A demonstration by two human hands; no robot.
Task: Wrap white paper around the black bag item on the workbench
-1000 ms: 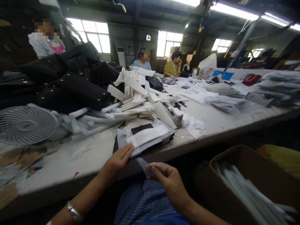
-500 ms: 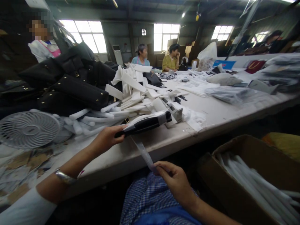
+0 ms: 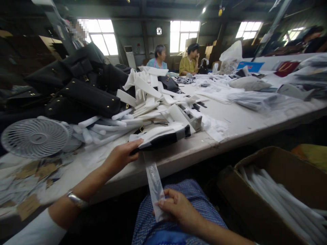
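Observation:
My left hand (image 3: 125, 152) is closed on the near end of a long black piece (image 3: 163, 139) with white padding on top, which looks like part of a handbag. That piece lies at the front edge of the table, its far end reaching toward a small grey tape dispenser-like block (image 3: 196, 121). Over my lap, my right hand (image 3: 180, 208) pinches a narrow clear plastic sleeve (image 3: 154, 182) between thumb and fingers. The sleeve hangs slanting from the table edge down to those fingers; whether its upper end is attached to anything is unclear.
White foam strips (image 3: 145, 89) are heaped behind the black piece. Black handbags (image 3: 88, 98) pile up at the left, above a white fan (image 3: 35, 137). A cardboard box (image 3: 270, 200) of white rods stands at my right. Other people (image 3: 188, 64) sit across the table (image 3: 217, 98).
My right hand has moved slightly down and left, and more of the plastic sleeve now shows, flatter and wider. My left hand keeps its hold; the view has shifted a little.

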